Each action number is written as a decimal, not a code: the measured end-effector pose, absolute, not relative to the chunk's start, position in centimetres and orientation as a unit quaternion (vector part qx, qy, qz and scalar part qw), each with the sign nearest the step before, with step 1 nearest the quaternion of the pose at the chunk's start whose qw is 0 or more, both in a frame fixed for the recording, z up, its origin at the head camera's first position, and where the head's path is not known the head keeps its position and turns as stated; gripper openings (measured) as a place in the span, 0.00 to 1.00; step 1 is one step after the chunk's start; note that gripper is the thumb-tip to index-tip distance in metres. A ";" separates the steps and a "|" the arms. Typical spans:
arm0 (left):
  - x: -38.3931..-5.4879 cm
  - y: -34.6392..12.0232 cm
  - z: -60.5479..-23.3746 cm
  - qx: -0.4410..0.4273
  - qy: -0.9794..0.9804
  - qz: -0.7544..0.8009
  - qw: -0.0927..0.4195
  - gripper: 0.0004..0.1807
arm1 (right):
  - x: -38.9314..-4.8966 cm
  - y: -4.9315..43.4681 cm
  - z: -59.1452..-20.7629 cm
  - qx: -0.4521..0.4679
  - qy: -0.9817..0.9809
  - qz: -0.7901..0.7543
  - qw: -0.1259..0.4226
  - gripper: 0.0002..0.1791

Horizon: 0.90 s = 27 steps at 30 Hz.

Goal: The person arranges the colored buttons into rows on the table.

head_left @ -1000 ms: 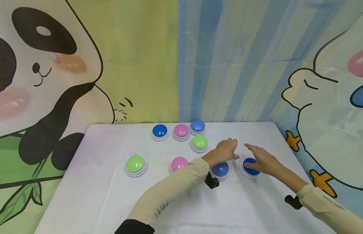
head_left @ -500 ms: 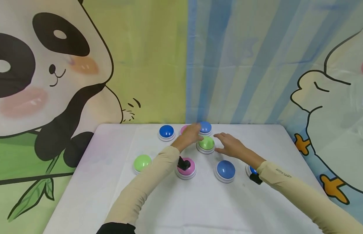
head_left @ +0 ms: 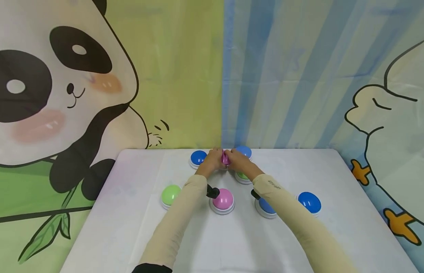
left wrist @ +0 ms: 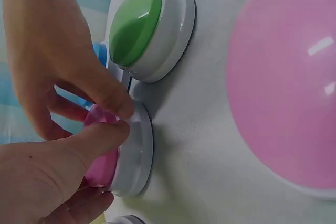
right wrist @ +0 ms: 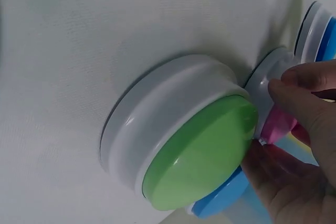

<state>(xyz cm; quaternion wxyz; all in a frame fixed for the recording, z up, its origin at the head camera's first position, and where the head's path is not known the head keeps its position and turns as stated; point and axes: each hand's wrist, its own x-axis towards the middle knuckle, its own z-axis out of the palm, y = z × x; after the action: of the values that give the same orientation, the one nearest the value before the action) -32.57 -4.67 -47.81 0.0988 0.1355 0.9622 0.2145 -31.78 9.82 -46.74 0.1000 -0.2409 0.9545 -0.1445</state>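
A gap is left between the near pink button (head_left: 223, 199) and the blue button (head_left: 266, 206) to its right. Farther back, just beside the green button (right wrist: 199, 153) and near the tabletop's far edge (head_left: 293, 152), the far pink button (head_left: 225, 158) is clasped by left hand (head_left: 213, 160) and right hand (head_left: 240, 161).

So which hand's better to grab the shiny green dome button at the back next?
Probably the right hand: it's beside the green dome button, while the left hand is across the shiny pink dome button both hands hold.
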 end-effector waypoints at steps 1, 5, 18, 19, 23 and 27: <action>-32.6 -4.6 -47.9 0.135 0.963 0.213 0.092 0.39 | -31.9 9.8 -46.9 -0.243 0.954 -0.148 0.091 0.29; -32.5 -4.8 -48.1 0.138 0.965 0.209 0.083 0.40 | -32.1 9.6 -47.3 -0.258 0.950 -0.164 0.062 0.29; -32.4 -4.7 -48.1 0.159 0.962 0.213 0.061 0.35 | -32.0 10.2 -47.5 -0.265 0.948 -0.164 0.064 0.30; -32.5 -4.7 -47.9 0.164 0.961 0.214 0.059 0.35 | -31.9 10.3 -47.3 -0.262 0.948 -0.170 0.067 0.30; -32.4 -5.2 -47.1 0.192 0.957 0.211 0.049 0.37 | -31.5 10.9 -46.3 -0.267 0.941 -0.198 0.062 0.32; -31.7 -6.0 -45.9 0.214 0.947 0.236 0.053 0.39 | -30.8 11.1 -45.2 -0.292 0.929 -0.219 0.054 0.33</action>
<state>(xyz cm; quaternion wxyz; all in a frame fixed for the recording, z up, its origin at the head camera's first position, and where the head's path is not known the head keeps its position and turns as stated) -31.67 -6.04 -45.95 0.0529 0.2136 0.9465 0.2360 -30.83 11.14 -45.23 0.0545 -0.2920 0.9293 -0.2193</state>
